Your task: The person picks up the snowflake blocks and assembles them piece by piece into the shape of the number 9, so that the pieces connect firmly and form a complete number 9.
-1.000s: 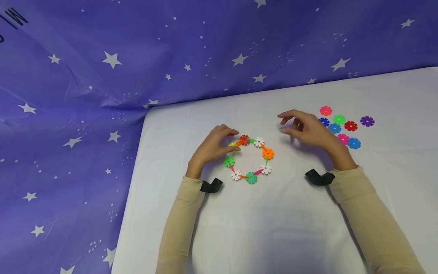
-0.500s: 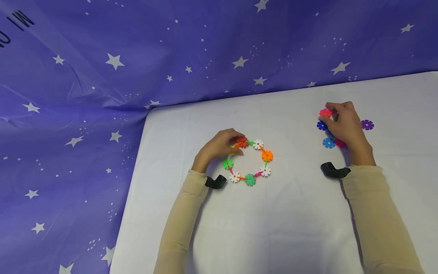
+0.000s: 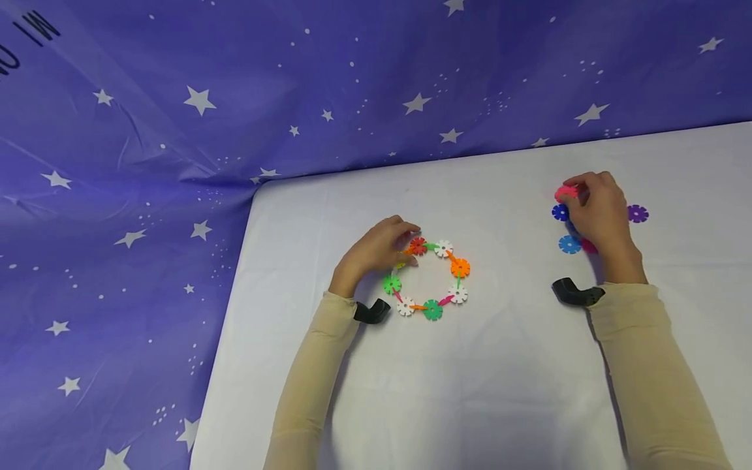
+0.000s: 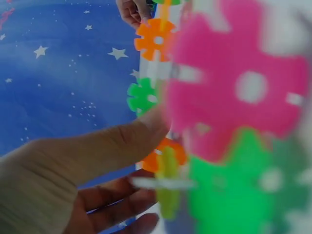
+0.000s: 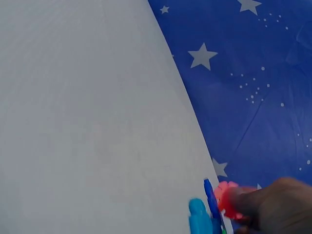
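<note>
A ring of linked, notched plastic snowflake discs [image 3: 461, 268] in several colours lies flat on the white-covered table. My left hand [image 3: 378, 245] is at its upper left, thumb inside the ring and fingers outside, beside the red disc [image 3: 418, 246]. In the left wrist view a gap shows between the thumb and the fingers, around the orange disc [image 4: 168, 152] and yellow disc [image 4: 167, 183]. To the right, my right hand [image 3: 602, 209] pinches a coral-pink snowflake disc [image 3: 565, 193] between thumb and fingers, above the loose discs and partly covering them.
Near the right hand lie a dark blue disc [image 3: 561, 212], a light blue disc [image 3: 569, 245] and a purple disc [image 3: 638, 213]. Black wrist mounts [image 3: 372, 311] project from both sleeves. A purple star-printed cloth [image 3: 352, 85] borders the table's back and left edges.
My right hand has moved right from beside the ring to the loose discs and taken hold of the coral-pink one. The light blue disc there has shifted left. The left hand stays at the ring.
</note>
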Motion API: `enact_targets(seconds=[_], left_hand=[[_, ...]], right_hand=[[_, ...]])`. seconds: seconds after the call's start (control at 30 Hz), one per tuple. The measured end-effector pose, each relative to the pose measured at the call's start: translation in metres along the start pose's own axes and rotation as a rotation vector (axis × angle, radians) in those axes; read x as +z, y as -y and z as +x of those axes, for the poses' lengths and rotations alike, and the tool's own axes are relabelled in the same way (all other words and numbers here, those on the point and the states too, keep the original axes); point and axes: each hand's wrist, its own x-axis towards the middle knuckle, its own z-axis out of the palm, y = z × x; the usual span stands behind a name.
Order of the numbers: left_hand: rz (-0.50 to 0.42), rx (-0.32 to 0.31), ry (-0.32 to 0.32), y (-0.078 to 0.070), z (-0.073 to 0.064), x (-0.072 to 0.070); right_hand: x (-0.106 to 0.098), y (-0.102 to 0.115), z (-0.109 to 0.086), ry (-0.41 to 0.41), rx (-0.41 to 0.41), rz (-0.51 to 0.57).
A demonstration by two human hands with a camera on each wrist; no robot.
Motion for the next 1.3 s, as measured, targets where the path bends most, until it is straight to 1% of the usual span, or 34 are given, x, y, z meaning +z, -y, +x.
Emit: enact_targets(seconds=[0.07, 0.13, 0.23, 0.3, 0.37, 0.4, 0.47, 0.57, 0.63, 0.7, 0.77, 0.93, 1.23, 1.3], left_hand=[[0.026, 0.018, -0.021, -0.005, 0.004, -0.004], [0.022, 0.039, -0.026, -0.011, 0.009, -0.006], [0.017, 0.057, 0.008, -0.017, 0.017, -0.005], [0.016, 0.066, 0.034, -0.019, 0.02, -0.001], [0.028, 0.066, 0.054, -0.019, 0.023, 0.004], [0.032, 0.067, 0.057, -0.019, 0.023, 0.007], [0.035, 0.081, 0.045, -0.018, 0.024, 0.012], [0.031, 0.097, 0.001, -0.016, 0.025, 0.019], [0.022, 0.111, -0.033, -0.016, 0.025, 0.021], [0.011, 0.123, -0.059, -0.015, 0.025, 0.023], [0.0, 0.134, -0.073, -0.014, 0.025, 0.025], [-0.042, 0.148, -0.08, -0.013, 0.022, 0.029], [-0.079, 0.158, -0.097, -0.013, 0.023, 0.031], [-0.083, 0.164, -0.099, -0.012, 0.025, 0.031]], right_hand=[[-0.005, 0.003, -0.002, -0.047, -0.031, 0.015], [-0.01, 0.008, -0.006, -0.096, -0.075, 0.054], [-0.015, 0.023, -0.014, -0.119, -0.144, 0.166], [-0.014, 0.038, -0.02, -0.1, -0.203, 0.267], [-0.005, 0.053, -0.025, -0.041, -0.255, 0.346], [0.001, 0.06, -0.028, -0.004, -0.278, 0.365], [0.016, 0.072, -0.031, 0.074, -0.32, 0.353], [0.039, 0.083, -0.036, 0.194, -0.369, 0.278], [0.052, 0.086, -0.039, 0.247, -0.415, 0.243], [0.061, 0.087, -0.04, 0.286, -0.443, 0.243], [0.068, 0.088, -0.041, 0.308, -0.466, 0.253], [0.075, 0.089, -0.042, 0.344, -0.474, 0.284], [0.075, 0.089, -0.042, 0.342, -0.508, 0.286], [0.075, 0.088, -0.042, 0.347, -0.5, 0.289]])
